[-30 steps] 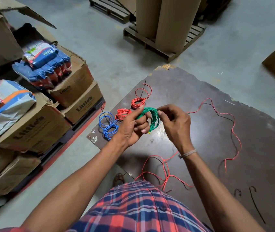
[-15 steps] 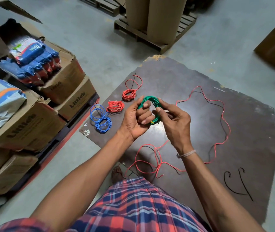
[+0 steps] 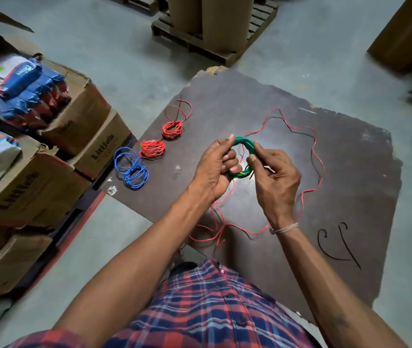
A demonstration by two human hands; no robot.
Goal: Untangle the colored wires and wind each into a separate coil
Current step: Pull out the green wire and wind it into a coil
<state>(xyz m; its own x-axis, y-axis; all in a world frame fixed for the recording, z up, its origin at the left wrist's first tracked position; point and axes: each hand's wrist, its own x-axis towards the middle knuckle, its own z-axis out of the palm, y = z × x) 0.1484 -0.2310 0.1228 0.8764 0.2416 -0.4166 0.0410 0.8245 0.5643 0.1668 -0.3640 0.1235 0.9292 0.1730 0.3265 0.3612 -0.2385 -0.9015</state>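
Note:
A green wire coil is held above the dark board. My left hand grips its left side with curled fingers. My right hand pinches its right side between thumb and forefinger. On the board to the left lie a blue coil and two red coils. A long loose red wire with a thin black strand beside it snakes over the board around my hands.
Two short black wire pieces lie on the board at the right. Cardboard boxes with blue packets are stacked at the left. A wooden pallet with tall cardboard rolls stands behind the board on the grey floor.
The view has dropped and moved closer to the board. Both hands have kept their hold on the green coil, and the coil now shows as a more open ring between them.

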